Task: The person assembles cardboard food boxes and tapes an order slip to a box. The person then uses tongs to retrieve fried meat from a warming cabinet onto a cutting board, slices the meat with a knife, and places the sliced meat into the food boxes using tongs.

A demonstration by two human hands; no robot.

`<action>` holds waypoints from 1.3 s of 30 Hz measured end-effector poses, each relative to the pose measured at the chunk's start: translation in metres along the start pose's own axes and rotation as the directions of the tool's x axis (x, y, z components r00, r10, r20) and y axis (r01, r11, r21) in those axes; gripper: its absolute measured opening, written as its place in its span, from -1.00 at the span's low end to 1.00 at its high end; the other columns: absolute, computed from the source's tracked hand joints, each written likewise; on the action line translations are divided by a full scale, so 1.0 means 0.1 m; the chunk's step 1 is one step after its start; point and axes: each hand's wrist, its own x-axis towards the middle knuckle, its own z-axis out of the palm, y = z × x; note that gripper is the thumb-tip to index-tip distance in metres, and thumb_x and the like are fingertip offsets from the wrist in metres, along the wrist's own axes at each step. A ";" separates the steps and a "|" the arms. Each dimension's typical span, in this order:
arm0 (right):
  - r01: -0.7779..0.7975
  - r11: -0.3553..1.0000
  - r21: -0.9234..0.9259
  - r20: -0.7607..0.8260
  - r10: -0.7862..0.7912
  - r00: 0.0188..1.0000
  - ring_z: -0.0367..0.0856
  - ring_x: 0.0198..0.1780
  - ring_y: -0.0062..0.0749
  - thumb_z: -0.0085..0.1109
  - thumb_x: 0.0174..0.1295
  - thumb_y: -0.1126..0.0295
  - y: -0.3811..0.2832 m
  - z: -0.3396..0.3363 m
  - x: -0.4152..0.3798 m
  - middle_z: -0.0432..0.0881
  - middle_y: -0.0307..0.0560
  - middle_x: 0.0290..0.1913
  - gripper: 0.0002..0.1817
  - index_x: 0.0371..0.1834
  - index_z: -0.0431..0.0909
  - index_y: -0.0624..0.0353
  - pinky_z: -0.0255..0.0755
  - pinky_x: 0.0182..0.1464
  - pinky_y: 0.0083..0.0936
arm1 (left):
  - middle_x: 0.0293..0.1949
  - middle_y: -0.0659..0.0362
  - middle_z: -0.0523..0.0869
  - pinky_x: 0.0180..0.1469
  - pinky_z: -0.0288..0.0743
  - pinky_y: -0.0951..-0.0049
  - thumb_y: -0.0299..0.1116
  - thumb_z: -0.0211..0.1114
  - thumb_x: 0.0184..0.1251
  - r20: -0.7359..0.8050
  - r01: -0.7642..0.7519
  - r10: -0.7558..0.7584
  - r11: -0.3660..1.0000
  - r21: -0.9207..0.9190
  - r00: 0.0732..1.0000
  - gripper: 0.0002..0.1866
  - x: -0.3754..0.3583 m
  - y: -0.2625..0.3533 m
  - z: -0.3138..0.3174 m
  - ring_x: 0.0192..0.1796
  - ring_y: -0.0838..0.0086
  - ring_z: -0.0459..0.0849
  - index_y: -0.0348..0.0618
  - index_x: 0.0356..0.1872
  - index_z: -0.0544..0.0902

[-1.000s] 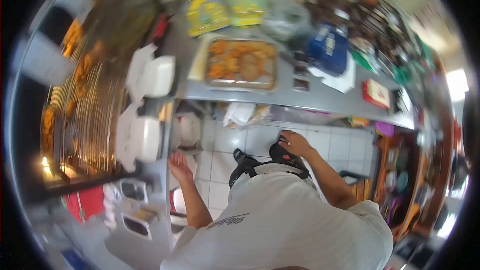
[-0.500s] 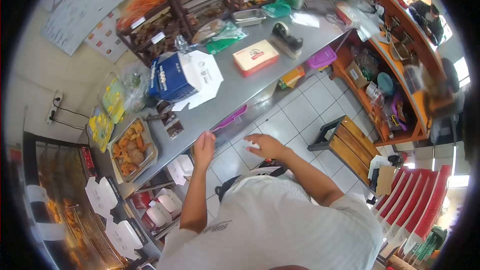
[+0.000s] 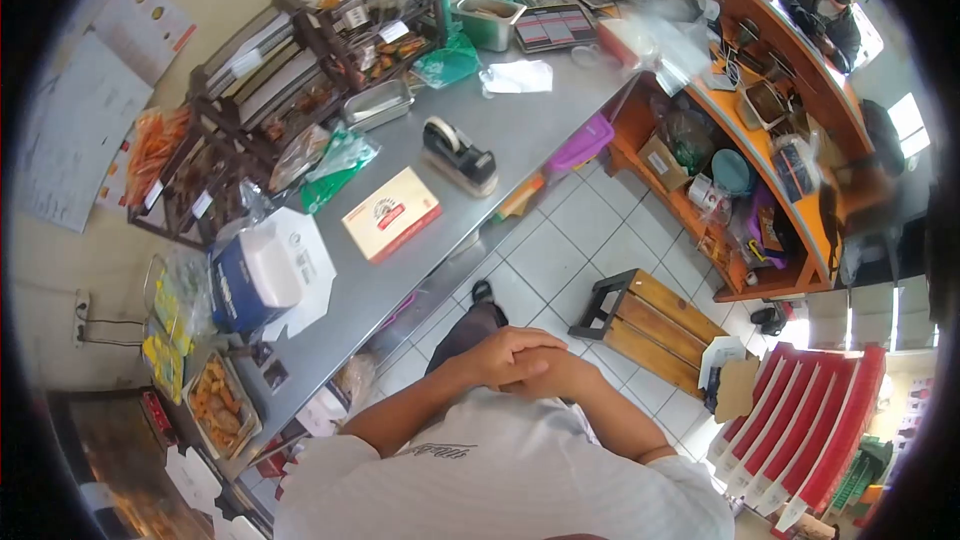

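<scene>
In front of my shirt, my left hand [image 3: 506, 354] and my right hand [image 3: 556, 372] are clasped together. The left lies partly over the right, with fingers folded against it, and some of the right fingers are hidden. No object shows in either hand. Beyond them, on the steel counter [image 3: 350, 325], are a cream and red box [image 3: 390, 215] and a black tape dispenser [image 3: 460, 156]. An opened blue and white carton [image 3: 250, 280] stands farther left. A metal tray of fried food [image 3: 222, 405] sits at the counter's near left end.
Dark racks [image 3: 265, 80] of packaged goods line the wall. A wooden bench [image 3: 655, 325] stands on the tiled floor to the right, near a stack of red and white boxes [image 3: 800, 420]. Orange shelving [image 3: 690, 220] curves behind. Another person [image 3: 820, 15] is at the far right.
My hands, apart before, have come together in front of my body. The view has turned and moved rightward along the counter, so the counter items appear farther left.
</scene>
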 end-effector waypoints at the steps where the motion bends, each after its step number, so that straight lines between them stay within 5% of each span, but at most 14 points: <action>1: -0.045 0.999 0.029 0.014 0.045 0.999 0.66 -0.21 -0.21 0.31 0.12 0.28 -0.10 -0.21 0.04 0.69 -0.04 -0.27 -0.80 -0.25 0.66 0.14 0.51 -0.15 -0.33 | 0.01 -0.05 0.65 0.16 0.41 0.31 0.01 0.19 0.32 0.031 -0.018 0.020 0.999 -0.051 0.999 -0.44 0.16 0.06 -0.12 0.09 0.22 0.61 -0.32 0.10 0.55; 3: 0.013 0.998 0.055 -0.036 -0.011 0.999 0.66 -0.28 -0.22 0.32 0.14 0.19 0.06 -0.45 0.14 0.69 -0.04 -0.30 -0.74 -0.32 0.67 0.18 0.51 -0.22 -0.36 | 0.05 -0.02 0.62 0.17 0.40 0.33 0.19 0.24 0.21 0.110 0.007 0.009 0.990 -0.144 0.994 -0.27 0.49 0.00 -0.35 0.10 0.28 0.59 -0.33 0.13 0.52; 7: -0.205 0.979 -0.024 -0.060 0.203 0.977 0.63 -0.20 -0.09 0.29 0.19 0.17 -0.16 -1.43 0.24 0.66 0.06 -0.25 -0.67 -0.22 0.62 0.25 0.50 -0.16 -0.29 | -0.01 0.03 0.64 0.14 0.43 0.35 0.20 0.24 0.24 0.288 0.009 0.086 0.950 -0.313 0.954 -0.26 1.37 -0.02 -0.76 0.08 0.37 0.59 -0.32 0.16 0.49; 11: -0.101 0.986 -0.132 -0.132 0.083 0.988 0.62 -0.19 -0.08 0.28 0.21 0.13 -0.14 -2.17 0.14 0.66 0.05 -0.22 -0.61 -0.12 0.59 0.26 0.49 -0.14 -0.28 | 0.05 0.06 0.60 0.14 0.43 0.43 0.22 0.24 0.26 0.478 0.204 0.010 0.897 -0.392 0.878 -0.20 2.12 0.18 -1.02 0.09 0.41 0.56 -0.32 0.24 0.42; 13: 0.023 0.996 -0.084 -0.254 -0.043 0.966 0.61 -0.19 -0.08 0.26 0.23 0.13 -0.04 -2.45 0.13 0.66 0.05 -0.21 -0.60 -0.06 0.58 0.26 0.48 -0.14 -0.30 | 0.01 0.05 0.61 0.14 0.43 0.46 0.15 0.21 0.32 0.511 0.246 -0.065 0.923 -0.295 0.857 -0.28 2.40 0.25 -1.19 0.09 0.44 0.56 -0.35 0.20 0.43; 16: -0.219 0.975 0.043 -0.065 0.221 0.973 0.60 -0.16 -0.05 0.21 0.27 0.10 0.18 -2.85 0.08 0.63 0.07 -0.19 -0.60 -0.09 0.58 0.26 0.47 -0.15 -0.29 | -0.15 0.07 0.64 0.01 0.45 0.50 0.06 0.17 0.38 0.460 0.185 -0.130 0.980 -0.076 0.878 -0.41 2.69 0.14 -1.37 -0.05 0.52 0.57 -0.36 0.08 0.50; 17: -0.057 0.985 0.160 -0.175 0.085 0.981 0.63 -0.15 -0.12 0.22 0.27 0.19 0.34 -2.92 0.08 0.67 0.08 -0.13 -0.60 0.01 0.55 0.29 0.47 -0.07 -0.39 | -0.22 0.09 0.65 -0.05 0.46 0.51 0.03 0.16 0.40 0.428 0.135 -0.123 0.991 0.001 0.896 -0.46 2.78 0.08 -1.41 -0.12 0.56 0.57 -0.35 0.03 0.53; 20: -0.010 0.951 0.308 -0.297 0.107 0.949 0.65 -0.12 -0.12 0.23 0.25 0.20 0.92 -3.24 -0.06 0.67 0.09 -0.09 -0.58 0.03 0.54 0.31 0.48 -0.02 -0.40 | -0.53 0.22 0.52 -0.41 0.30 0.49 -0.13 0.22 0.38 0.268 0.244 -0.298 0.945 0.217 0.916 -0.66 3.01 -0.08 -1.56 -0.45 0.61 0.39 -0.29 -0.26 0.58; 21: -0.066 0.985 0.159 -0.466 0.134 0.874 0.66 -0.10 -0.13 0.24 0.24 0.20 1.14 -3.44 -0.17 0.67 0.10 -0.08 -0.57 0.04 0.54 0.31 0.49 -0.01 -0.39 | -0.59 0.27 0.48 -0.49 0.22 0.49 -0.18 0.24 0.37 0.136 0.270 -0.328 0.905 0.328 0.935 -0.70 3.04 -0.19 -1.60 -0.51 0.62 0.31 -0.26 -0.33 0.58; 24: -0.352 0.936 -0.001 -0.824 0.198 0.530 0.68 -0.08 -0.14 0.27 0.20 0.20 1.67 -4.12 -0.49 0.68 0.12 -0.09 -0.55 0.03 0.55 0.31 0.53 -0.02 -0.35 | -0.60 0.35 0.45 -0.52 0.19 0.56 -0.30 0.21 0.40 -0.113 0.325 -0.315 0.941 0.093 0.942 -0.76 3.15 -0.60 -1.81 -0.54 0.68 0.29 -0.24 -0.41 0.53; 28: -0.391 0.919 0.044 -0.896 0.210 0.392 0.69 -0.12 -0.13 0.28 0.19 0.20 2.47 -4.99 -1.03 0.69 0.13 -0.13 -0.55 0.02 0.55 0.31 0.54 -0.06 -0.33 | -0.55 0.37 0.47 -0.52 0.22 0.65 -0.30 0.15 0.46 -0.356 0.357 -0.361 0.931 -0.080 0.862 -0.79 3.82 -0.68 -1.98 -0.56 0.74 0.34 -0.18 -0.38 0.53; 31: -0.342 0.921 0.189 -0.924 0.285 0.257 0.69 -0.14 -0.14 0.28 0.19 0.17 2.98 -5.59 -1.45 0.69 0.13 -0.16 -0.55 -0.02 0.57 0.33 0.54 -0.08 -0.34 | -0.52 0.35 0.48 -0.49 0.27 0.68 -0.31 0.13 0.47 -0.514 0.320 -0.242 0.945 0.068 0.823 -0.80 4.56 -0.59 -1.97 -0.54 0.74 0.39 -0.18 -0.36 0.52; 34: -0.455 0.871 0.185 -0.970 0.235 0.055 0.69 -0.11 -0.14 0.27 0.20 0.15 3.32 -6.08 -2.04 0.69 0.15 -0.15 -0.54 -0.03 0.57 0.34 0.53 -0.07 -0.35 | -0.53 0.35 0.47 -0.44 0.29 0.68 -0.32 0.11 0.48 -0.554 0.222 -0.253 0.967 -0.124 0.793 -0.79 5.28 -0.49 -1.80 -0.50 0.74 0.39 -0.21 -0.35 0.52; 39: -0.536 0.794 0.286 -0.955 0.285 -0.088 0.68 -0.08 -0.15 0.25 0.21 0.18 3.63 -6.65 -2.86 0.69 0.15 -0.13 -0.54 -0.01 0.56 0.38 0.51 -0.02 -0.36 | -0.53 0.33 0.50 -0.39 0.34 0.66 -0.34 0.12 0.47 -0.446 0.372 -0.288 0.921 0.113 0.848 -0.81 6.08 -0.50 -1.48 -0.46 0.71 0.44 -0.22 -0.30 0.56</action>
